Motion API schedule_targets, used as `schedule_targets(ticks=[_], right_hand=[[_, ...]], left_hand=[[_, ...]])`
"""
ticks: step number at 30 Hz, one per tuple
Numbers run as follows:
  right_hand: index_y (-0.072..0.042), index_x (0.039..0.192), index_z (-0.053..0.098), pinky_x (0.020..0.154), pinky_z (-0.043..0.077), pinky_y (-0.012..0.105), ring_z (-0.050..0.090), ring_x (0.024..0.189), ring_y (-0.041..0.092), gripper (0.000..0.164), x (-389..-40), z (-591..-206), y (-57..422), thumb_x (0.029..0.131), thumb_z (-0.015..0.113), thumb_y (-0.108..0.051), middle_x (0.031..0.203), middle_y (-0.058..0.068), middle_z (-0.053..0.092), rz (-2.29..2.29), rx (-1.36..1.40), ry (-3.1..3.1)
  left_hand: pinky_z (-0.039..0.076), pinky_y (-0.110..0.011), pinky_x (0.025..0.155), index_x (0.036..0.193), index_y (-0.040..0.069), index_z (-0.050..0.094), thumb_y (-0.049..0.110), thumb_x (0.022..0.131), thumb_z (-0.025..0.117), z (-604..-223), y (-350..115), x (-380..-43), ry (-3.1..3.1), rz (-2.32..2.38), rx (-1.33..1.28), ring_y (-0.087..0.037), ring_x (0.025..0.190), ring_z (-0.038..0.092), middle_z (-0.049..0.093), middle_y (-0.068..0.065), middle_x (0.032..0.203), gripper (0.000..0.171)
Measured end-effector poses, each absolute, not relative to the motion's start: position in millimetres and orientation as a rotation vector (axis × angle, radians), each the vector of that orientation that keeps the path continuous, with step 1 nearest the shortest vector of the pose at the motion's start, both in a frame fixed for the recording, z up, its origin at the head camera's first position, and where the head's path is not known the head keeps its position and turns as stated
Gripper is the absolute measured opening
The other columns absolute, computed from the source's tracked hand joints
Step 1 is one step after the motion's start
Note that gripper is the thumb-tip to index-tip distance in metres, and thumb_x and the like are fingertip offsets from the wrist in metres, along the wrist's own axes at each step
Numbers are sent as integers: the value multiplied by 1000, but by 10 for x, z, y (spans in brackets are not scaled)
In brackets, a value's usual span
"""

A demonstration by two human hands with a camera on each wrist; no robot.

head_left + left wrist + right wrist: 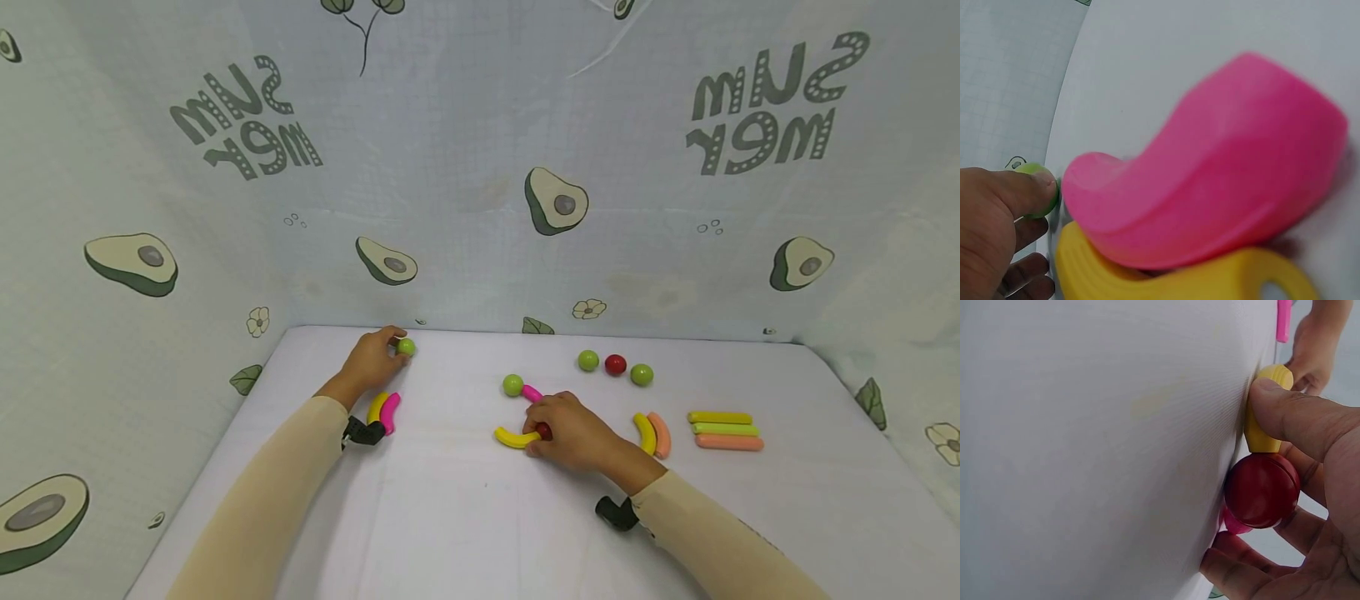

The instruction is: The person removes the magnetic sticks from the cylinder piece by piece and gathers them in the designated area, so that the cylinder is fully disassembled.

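On the far left of the table my left hand [375, 358] pinches a green ball [407, 347] between thumb and fingers. Near that wrist lie a yellow toy banana [377, 407] and a pink curved piece [389, 412], both large in the left wrist view. At the middle, my right hand [573, 433] has thumb and fingers around the end of another yellow toy banana [512, 438]. A red ball [1262, 490] touches that end, inside the curl of the fingers. Behind this hand are a green ball [513, 385] and a partly hidden pink piece [532, 392].
Farther right stand two green balls [588, 361] with a red ball [616, 364] between them. A yellow curved piece [644, 433] and an orange one [660, 435] lie beside the right forearm. Yellow, green and orange sticks [726, 430] lie together. Printed cloth [480, 275] hangs behind the table.
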State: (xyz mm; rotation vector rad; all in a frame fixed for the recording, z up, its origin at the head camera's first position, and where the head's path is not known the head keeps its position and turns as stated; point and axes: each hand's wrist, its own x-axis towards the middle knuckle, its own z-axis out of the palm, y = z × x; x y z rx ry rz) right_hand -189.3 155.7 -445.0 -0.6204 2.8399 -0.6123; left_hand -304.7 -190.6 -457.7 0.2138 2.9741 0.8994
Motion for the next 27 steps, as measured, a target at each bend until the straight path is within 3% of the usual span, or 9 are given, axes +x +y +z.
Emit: schedule_targets(ticks=[22, 27], right_hand=[[-26, 93, 74, 103, 48, 43, 51, 123, 29, 18, -1894, -4451, 1560, 82, 88, -21, 118, -3, 67, -621, -629, 2831], [-23, 105, 76, 99, 50, 42, 51, 118, 26, 25, -1894, -4444, 1572, 83, 86, -16, 116, -4, 66, -650, -590, 2803]], left_hand=[[38, -53, 113, 141, 8, 58, 18, 96, 72, -4417, -1908, -2933, 3085, 853, 232, -38, 135, 48, 59, -16, 141, 49], [38, -52, 113, 137, 10, 63, 20, 94, 75, -4390, -1773, -2830, 3153, 853, 316, -36, 136, 47, 58, -14, 142, 46]])
